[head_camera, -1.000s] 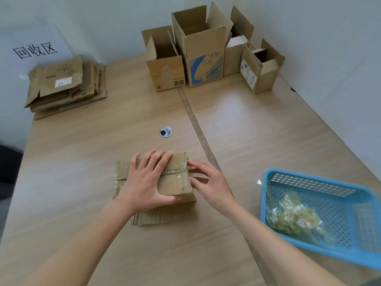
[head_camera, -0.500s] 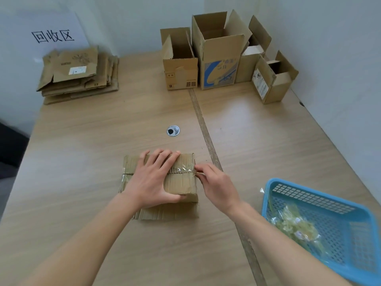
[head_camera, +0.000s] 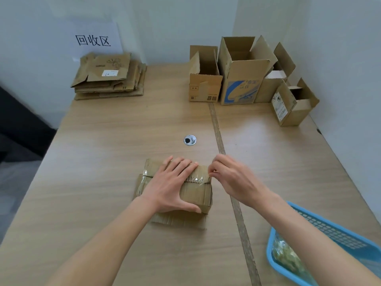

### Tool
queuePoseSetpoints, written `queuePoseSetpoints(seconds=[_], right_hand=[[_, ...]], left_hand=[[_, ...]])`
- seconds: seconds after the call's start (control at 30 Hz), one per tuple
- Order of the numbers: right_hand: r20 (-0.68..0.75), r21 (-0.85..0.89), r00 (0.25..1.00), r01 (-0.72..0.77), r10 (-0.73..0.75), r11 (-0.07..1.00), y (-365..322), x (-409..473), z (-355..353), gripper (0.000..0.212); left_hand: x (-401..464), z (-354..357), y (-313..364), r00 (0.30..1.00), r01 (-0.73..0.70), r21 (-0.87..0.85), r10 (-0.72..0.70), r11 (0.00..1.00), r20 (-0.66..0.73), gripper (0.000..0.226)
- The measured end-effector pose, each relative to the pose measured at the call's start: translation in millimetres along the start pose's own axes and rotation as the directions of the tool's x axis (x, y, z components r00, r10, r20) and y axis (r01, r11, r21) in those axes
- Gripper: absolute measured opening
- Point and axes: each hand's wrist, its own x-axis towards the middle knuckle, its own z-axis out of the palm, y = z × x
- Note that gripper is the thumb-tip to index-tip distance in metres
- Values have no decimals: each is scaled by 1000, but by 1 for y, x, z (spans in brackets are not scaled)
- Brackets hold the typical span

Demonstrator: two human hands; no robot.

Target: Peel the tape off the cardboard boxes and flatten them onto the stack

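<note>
Cardboard box: the small box (head_camera: 186, 187) lies near the middle of the bench (head_camera: 103, 153), close to the front edge, partly squashed, with a loose flap spread under its near side.
Clear tape: a glossy strip (head_camera: 199, 180) runs across the top seam and wraps over the left end; it has not come away yet.
Left hand: the left hand (head_camera: 172, 185) presses flat on the box top, fingers straight and thumb hooked along the near face, grasping nothing.
Right hand: the right hand (head_camera: 232, 178) has its fingertips bunched at the right end of the strip; it looks like a pinch on the tape edge, though the contact is too small to be sure.
Risk, tearing: a sharp pull on a thin sliver would likely snap the tape and leave a stub on the seam.
Risk, paper lift: pulling steeply upward may rip the brown facing off with the tape.
Risk, sliding: if the pressing hand eases off, the light box may drag rightward with the pull.
Blue basket: the basket (head_camera: 338, 230) with crumpled tape scraps sits at the right front, near enough for a swinging forearm to knock it.
Stack: flattened boxes (head_camera: 109, 76) lie at the far left under a paper sign (head_camera: 93, 39).
Waiting boxes: open cartons (head_camera: 243, 69) stand at the far right.
</note>
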Motion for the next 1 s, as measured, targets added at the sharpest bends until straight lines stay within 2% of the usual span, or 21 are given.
queuePoseSetpoints(seconds=[0.07,0.13,0.23,0.33,0.4,0.5,0.57,0.63,0.7,0.73,0.8,0.87,0.9,0.93,1.0], right_hand=[[59,29,998,-33,31,999,1,13,4,4],[164,126,979,-141,120,982,2,20,10,5],[293,181,931,-277,217,944,6,22,14,3],[283,134,912,-343,296,930,5,17,9,5],[301,92,906,-337,297,937,-4,9,2,6],[347,57,883,-355,315,933,-21,-10,-2,10],[361,49,861,-400,357,915,-29,-20,-5,11],[376,65,851,-419,367,906,-31,-22,-10,11],[436,150,830,-449,348,881,-32,-20,-16,10],[480,217,811,-479,334,851,-32,-20,-18,9],[552,377,774,-564,311,735,-32,-22,-18,11],[584,522,754,-632,300,572,-31,-27,-18,20],[597,556,753,-637,277,534,-30,-30,-19,24],[602,556,761,-617,241,557,-30,-32,-20,29],[590,478,792,-502,160,721,-33,-36,-18,31]], left_hand=[[-2,0,-1,1000,11,-33,-11,999,7,128],[-2,2,-2,1000,25,-47,-25,999,-10,124],[-5,6,0,983,86,-44,-92,995,-161,116],[-13,13,5,875,316,-109,-334,942,-350,104],[-18,16,8,796,443,-168,-472,881,-379,104],[-16,12,16,726,550,-247,-603,798,-330,112],[-14,6,26,648,641,-365,-731,675,-214,115],[-15,10,34,592,633,-572,-802,522,-76,113],[-18,19,36,633,499,-763,-774,410,-3,110],[-20,21,35,663,458,-798,-748,391,15,110],[-21,22,34,708,438,-806,-705,398,36,109],[-22,21,34,736,424,-816,-674,392,59,107],[-22,20,34,754,415,-825,-652,384,75,106],[-23,20,34,773,403,-834,-628,377,90,104],[-23,21,34,797,394,-845,-593,362,117,103]])
